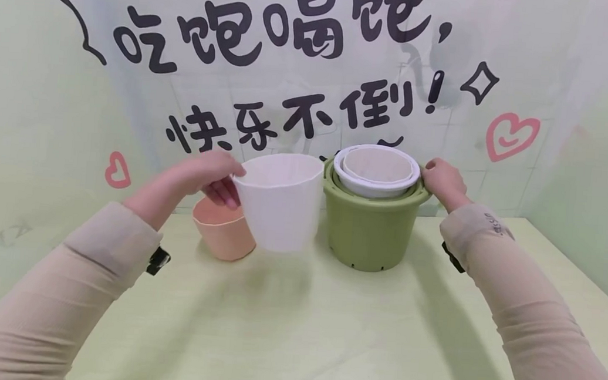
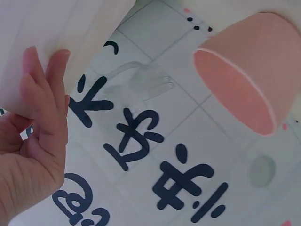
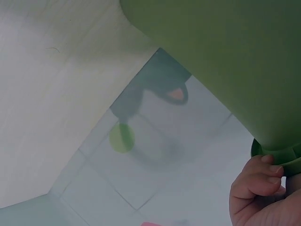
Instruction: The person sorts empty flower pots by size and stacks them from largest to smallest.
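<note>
My left hand [image 1: 215, 175] grips a white pot [image 1: 281, 212] by the left side of its rim, thumb at the inside and fingers along the outer wall. The white pot hangs above the table, slightly tilted. With my right hand [image 1: 445, 179] I pinch the rim of a big green pot [image 1: 370, 233] on its right side. Inside the green pot sit nested white pots [image 1: 375, 189], their rims showing above its edge. In the left wrist view a pink pot [image 2: 254, 70] is to the right of my left hand.
The pink pot stands on the pale table [image 1: 272, 341] behind and left of the held white pot. Close behind rises a wall [image 1: 307, 137] with black lettering and pink hearts. Side walls border the table at left and right.
</note>
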Available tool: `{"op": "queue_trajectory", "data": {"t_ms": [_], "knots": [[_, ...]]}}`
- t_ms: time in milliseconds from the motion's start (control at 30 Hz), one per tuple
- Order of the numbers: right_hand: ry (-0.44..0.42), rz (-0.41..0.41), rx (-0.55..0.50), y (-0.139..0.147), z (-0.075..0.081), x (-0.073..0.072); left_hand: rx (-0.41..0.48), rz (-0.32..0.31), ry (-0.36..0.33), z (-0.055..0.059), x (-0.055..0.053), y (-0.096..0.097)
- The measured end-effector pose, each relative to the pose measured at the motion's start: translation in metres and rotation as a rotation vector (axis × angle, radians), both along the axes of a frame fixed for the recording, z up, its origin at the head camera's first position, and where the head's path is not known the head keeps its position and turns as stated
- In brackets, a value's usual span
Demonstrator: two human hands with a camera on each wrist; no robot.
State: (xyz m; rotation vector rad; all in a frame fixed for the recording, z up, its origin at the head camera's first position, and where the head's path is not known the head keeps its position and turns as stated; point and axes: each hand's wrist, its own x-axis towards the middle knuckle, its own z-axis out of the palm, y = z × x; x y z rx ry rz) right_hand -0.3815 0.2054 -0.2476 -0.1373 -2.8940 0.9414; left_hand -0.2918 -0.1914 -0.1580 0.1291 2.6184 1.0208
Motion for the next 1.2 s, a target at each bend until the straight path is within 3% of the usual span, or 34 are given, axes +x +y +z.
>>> {"op": "queue_trajectory", "data": {"t_ms": [333, 633, 967, 1200], "knots": [[0.017, -0.006, -0.002, -0.001, 0.0, 0.001, 0.097, 0.099, 0.014, 0.04, -0.014, 0.039], [0.007, -0.006, -0.009, -0.001, 0.001, 0.002, 0.136, 0.174, 0.133, 0.061, -0.024, 0.07], [0.011, -0.009, -0.017, 0.0, -0.001, 0.0, 0.166, 0.276, 0.326, 0.057, -0.046, 0.11], [0.007, -0.011, -0.027, 0.001, -0.002, -0.001, 0.202, 0.355, 0.432, 0.044, -0.065, 0.148]]}}
